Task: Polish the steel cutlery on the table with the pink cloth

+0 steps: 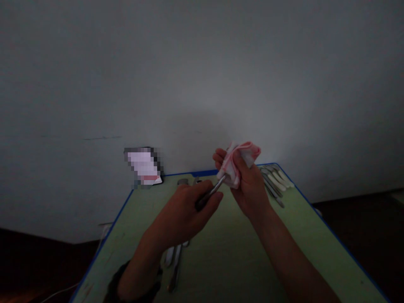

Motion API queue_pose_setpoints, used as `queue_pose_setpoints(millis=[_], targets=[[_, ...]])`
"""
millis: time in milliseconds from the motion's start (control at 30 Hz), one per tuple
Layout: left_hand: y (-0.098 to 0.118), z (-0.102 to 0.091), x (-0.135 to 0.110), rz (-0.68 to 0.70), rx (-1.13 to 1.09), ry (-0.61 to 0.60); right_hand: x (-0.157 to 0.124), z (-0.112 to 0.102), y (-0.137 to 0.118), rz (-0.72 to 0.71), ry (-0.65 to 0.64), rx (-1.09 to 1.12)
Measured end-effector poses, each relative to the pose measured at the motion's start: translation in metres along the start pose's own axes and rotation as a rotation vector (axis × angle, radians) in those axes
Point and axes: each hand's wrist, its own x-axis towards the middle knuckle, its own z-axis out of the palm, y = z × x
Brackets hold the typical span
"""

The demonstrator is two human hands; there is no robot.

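My left hand (pixel 186 212) is closed around the handle of a metal piece of cutlery (pixel 212 192), held above a green table (pixel 227 261). The far end of that utensil goes into a pink and white cloth (pixel 240 162), which my right hand (pixel 248 185) grips bunched around it. Which kind of utensil it is stays hidden by the cloth. Both hands are raised over the table's far middle.
Several pieces of cutlery with pale handles (pixel 276 181) lie at the table's far right. More metal cutlery (pixel 175 259) lies under my left wrist. A blurred-out card or phone (pixel 143 166) leans at the far left corner by the white wall. The table has a blue rim.
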Motion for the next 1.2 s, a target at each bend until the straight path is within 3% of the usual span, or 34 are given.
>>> queue_pose_setpoints(millis=[800,1000,1100,1200], targets=[[0.000,0.003,0.002,-0.014,0.019,-0.004,0.002,-0.002,0.006,0.055,0.014,0.011],[-0.009,0.001,0.004,-0.027,0.034,-0.023,0.014,-0.016,0.014,0.051,0.014,-0.005],[-0.025,-0.010,0.000,-0.021,0.033,-0.063,0.021,-0.031,0.011,0.078,-0.045,-0.113],[-0.041,-0.023,-0.008,-0.031,0.007,-0.139,0.022,-0.046,-0.001,0.157,-0.232,-0.409]])
